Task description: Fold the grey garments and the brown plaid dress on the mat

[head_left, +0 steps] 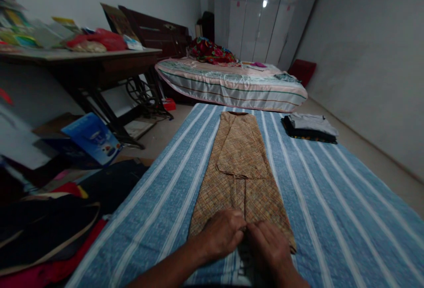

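A tan checked garment (240,164) lies folded lengthwise into a long strip on a blue sheet with white stripes (331,208). Both my hands rest on its near end, side by side and touching. My left hand (222,233) has its fingers curled down onto the cloth edge. My right hand (270,243) also has its fingers bent and pinching the hem next to the left. The garment's far end reaches toward the sheet's far edge.
A stack of folded clothes (310,128) sits at the sheet's far right. Dark and red clothes (49,230) are piled at my left. A cluttered table (82,56), a blue box (92,138) and a striped mattress (232,82) stand beyond.
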Demonstrator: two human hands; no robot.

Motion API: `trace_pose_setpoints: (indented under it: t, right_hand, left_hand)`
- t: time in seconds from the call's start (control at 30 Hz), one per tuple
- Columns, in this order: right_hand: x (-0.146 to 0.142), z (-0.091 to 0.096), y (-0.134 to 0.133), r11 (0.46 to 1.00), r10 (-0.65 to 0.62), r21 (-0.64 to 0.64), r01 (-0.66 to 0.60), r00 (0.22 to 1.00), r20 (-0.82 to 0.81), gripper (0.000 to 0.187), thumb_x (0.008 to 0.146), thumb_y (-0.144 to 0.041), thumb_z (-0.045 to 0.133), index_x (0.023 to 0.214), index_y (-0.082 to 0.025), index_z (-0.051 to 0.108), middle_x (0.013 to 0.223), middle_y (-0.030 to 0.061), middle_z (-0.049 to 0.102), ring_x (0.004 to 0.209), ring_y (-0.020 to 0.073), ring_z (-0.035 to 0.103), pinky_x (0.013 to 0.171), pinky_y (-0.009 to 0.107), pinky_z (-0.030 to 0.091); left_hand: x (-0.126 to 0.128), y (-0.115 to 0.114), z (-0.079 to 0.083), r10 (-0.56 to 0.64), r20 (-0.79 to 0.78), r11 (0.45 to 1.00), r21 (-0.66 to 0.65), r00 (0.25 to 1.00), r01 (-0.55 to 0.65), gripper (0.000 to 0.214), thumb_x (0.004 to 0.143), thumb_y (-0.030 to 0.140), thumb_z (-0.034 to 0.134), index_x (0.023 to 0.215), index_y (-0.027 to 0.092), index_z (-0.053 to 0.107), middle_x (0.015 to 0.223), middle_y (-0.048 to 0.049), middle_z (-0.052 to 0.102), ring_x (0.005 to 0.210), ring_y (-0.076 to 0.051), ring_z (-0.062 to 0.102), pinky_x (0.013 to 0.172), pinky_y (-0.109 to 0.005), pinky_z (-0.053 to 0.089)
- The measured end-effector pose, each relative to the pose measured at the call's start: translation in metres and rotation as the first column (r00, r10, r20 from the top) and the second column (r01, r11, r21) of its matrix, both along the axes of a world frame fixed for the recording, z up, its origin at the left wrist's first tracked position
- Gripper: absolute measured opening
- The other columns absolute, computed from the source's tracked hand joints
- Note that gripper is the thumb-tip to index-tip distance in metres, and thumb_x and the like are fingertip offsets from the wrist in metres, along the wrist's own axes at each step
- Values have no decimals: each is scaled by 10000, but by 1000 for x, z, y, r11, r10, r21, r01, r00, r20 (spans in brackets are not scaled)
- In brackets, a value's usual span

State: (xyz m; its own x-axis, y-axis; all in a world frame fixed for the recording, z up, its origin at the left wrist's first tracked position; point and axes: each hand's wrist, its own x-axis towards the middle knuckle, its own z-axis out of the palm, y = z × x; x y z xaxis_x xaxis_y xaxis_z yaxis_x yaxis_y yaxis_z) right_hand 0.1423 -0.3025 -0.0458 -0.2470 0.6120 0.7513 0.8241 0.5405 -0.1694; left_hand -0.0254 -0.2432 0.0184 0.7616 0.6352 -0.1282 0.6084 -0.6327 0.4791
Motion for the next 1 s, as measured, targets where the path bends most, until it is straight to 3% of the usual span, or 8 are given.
trace_pose_setpoints:
  t: [0.3, 0.43, 0.7, 0.8, 0.9, 1.0]
  right_hand:
    - [31, 5, -5, 994, -1, -106, 21, 983, 185, 328, 884, -52, 379, 1130, -161, 565, 859, 57, 656, 760, 174, 592, 699, 295, 456]
    - [56, 16, -12, 977, 3, -210, 47, 973, 231, 353, 825, -23, 393, 1078, -176, 586, 875, 57, 671, 786, 187, 606, 733, 306, 464]
    - [84, 47, -5, 819, -17, -561, 125, 981, 194, 372, 814, -1, 365, 933, -235, 630, 798, 11, 670, 744, 163, 623, 676, 263, 449]
    - [87, 50, 2, 837, -79, -507, 208, 961, 265, 343, 813, -16, 389, 948, -214, 635, 761, 21, 658, 695, 175, 609, 652, 282, 447]
    - [82, 49, 4, 890, -219, -323, 322, 923, 316, 289, 830, -47, 418, 968, -176, 637, 835, 77, 669, 763, 226, 607, 703, 351, 467]
    - [62, 44, -3, 960, -204, -149, 237, 956, 209, 274, 868, -78, 419, 1044, -148, 617, 1002, 130, 669, 960, 258, 601, 818, 397, 483]
  left_hand:
    - [4, 8, 11, 19, 40, 994, -111, 999, -14, 162, 817, 188, 533, 658, 173, 561, 764, -5, 600, 742, -144, 563, 668, -226, 394]
    - [5, 14, 13, 12, 88, 983, -186, 996, 4, 189, 805, 195, 536, 619, 165, 539, 722, 2, 575, 702, -131, 539, 627, -215, 358]
    - [8, 25, 6, 90, 49, 931, -358, 995, -67, 158, 742, 230, 550, 600, 162, 566, 613, 37, 508, 608, -110, 454, 566, -215, 311]
    - [10, 27, 9, 140, 47, 905, -410, 989, -108, 181, 705, 230, 542, 540, 163, 512, 534, 52, 416, 554, -98, 400, 511, -223, 254]
    - [12, 29, 12, 196, 51, 876, -458, 979, -152, 203, 669, 238, 546, 498, 167, 462, 482, 59, 344, 517, -90, 347, 479, -234, 204]
    - [13, 30, 11, 213, 59, 856, -493, 975, -157, 190, 651, 248, 558, 500, 164, 476, 475, 61, 348, 512, -87, 336, 470, -235, 194]
